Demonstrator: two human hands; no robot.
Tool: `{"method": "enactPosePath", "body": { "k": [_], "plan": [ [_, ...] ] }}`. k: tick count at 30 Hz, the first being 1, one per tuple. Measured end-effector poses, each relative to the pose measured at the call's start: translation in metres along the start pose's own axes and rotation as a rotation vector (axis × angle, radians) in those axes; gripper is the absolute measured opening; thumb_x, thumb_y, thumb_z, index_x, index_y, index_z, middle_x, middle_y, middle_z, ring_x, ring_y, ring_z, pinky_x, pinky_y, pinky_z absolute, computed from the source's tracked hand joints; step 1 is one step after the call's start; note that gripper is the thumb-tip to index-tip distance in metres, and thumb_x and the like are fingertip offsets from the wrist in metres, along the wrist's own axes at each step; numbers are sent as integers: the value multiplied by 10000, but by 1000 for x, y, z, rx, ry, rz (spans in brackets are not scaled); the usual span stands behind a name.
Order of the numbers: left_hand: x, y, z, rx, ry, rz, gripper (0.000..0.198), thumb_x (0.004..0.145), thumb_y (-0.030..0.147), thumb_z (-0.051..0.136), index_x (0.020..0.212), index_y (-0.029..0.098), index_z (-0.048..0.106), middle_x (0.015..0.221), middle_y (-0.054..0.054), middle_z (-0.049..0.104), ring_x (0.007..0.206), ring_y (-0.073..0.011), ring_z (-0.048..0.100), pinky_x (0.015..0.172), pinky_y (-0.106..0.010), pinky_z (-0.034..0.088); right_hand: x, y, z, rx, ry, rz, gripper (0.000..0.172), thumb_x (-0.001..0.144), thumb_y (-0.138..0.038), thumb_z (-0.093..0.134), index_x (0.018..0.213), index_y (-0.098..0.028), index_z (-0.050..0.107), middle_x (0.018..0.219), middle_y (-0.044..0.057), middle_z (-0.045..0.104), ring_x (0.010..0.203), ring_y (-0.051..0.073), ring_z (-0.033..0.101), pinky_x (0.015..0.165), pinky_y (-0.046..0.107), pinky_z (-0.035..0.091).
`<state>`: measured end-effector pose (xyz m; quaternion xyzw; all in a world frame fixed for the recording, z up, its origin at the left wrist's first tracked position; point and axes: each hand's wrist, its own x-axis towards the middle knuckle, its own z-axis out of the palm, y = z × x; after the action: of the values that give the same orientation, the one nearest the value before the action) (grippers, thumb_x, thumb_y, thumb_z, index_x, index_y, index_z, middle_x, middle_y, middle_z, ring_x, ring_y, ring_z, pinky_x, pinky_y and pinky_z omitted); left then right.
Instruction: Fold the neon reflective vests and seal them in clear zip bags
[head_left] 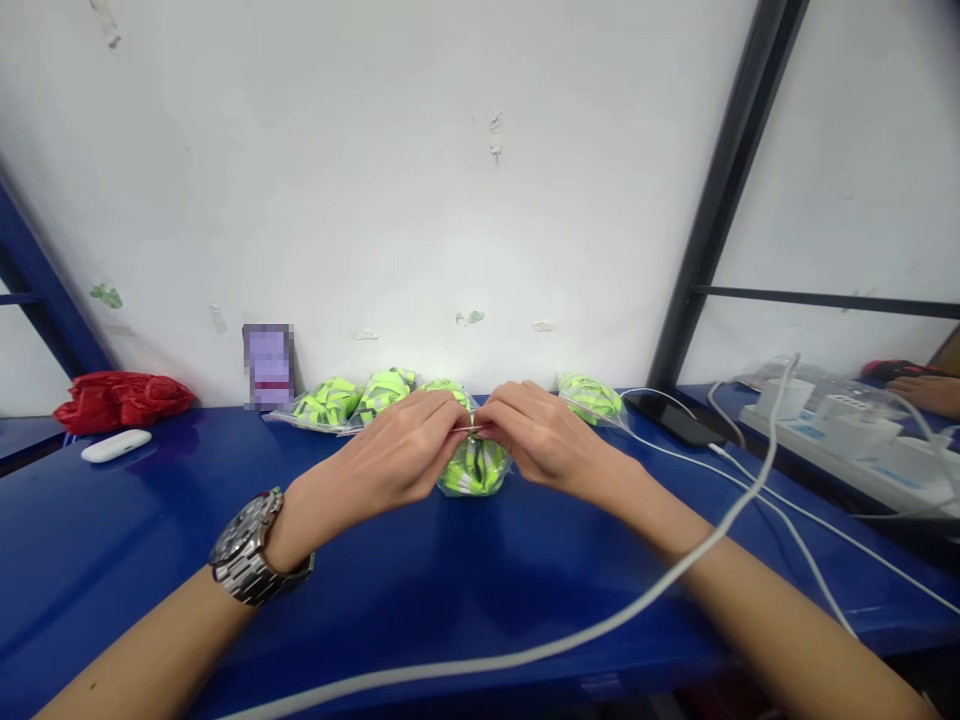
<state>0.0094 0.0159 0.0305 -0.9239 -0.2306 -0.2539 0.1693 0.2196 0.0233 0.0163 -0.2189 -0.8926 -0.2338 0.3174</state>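
Observation:
Between my hands is a clear plastic bag [475, 470] with folded neon-yellow and grey strap-like material inside. My left hand [401, 445], with a metal watch [255, 545] on its wrist, pinches the bag's top edge from the left. From the right, my right hand [536, 435] pinches the same edge, fingertips close to the left ones. The bag's upper part is partly hidden behind my fingers. Behind my hands, similar filled bags lie along the wall, among them one bag [326, 403] at the left and another bag [591, 396] at the right.
On the blue table [450, 600] are a red plastic bag [124, 400], a white earbud case [116, 446] and an upright phone [270, 365]. At right lie a black phone [675, 418] and a power strip [847, 450] with chargers. A white cable [525, 655] crosses the foreground. Another person's hand [930, 393] shows far right.

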Motion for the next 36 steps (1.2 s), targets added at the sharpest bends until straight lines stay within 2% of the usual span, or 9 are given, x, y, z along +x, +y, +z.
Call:
{"method": "enactPosePath", "body": {
  "k": [5,14,25,36],
  "plan": [
    [1,1,0,8,-23,-30,176,960,186,358,898,132,514,804,-57,520,697,-156,461,636,-303,400,1,-2,-2,-39,-45,-12,230,923,-66,353,902,-105,579,792,97,559,752,189,472,670,320,379],
    [0,-1,2,-16,12,-10,150,959,188,368,913,147,505,798,-47,525,691,-154,467,618,-294,400,-1,-2,-3,-63,-39,-17,220,928,-86,355,911,-115,572,794,99,556,748,195,468,667,323,371],
    [0,0,3,5,-13,-14,136,960,174,374,885,144,484,794,-43,495,686,-152,441,625,-294,389,-1,-2,-4,-81,-76,-9,230,912,-56,347,906,-108,570,797,95,537,742,188,442,673,314,373],
    [-1,-6,7,124,51,80,151,966,167,364,945,122,506,817,-61,506,732,-169,454,682,-326,413,-3,0,-2,-127,-57,-13,227,912,-56,369,892,-97,591,792,94,540,730,184,443,676,314,368]
  ]
}}
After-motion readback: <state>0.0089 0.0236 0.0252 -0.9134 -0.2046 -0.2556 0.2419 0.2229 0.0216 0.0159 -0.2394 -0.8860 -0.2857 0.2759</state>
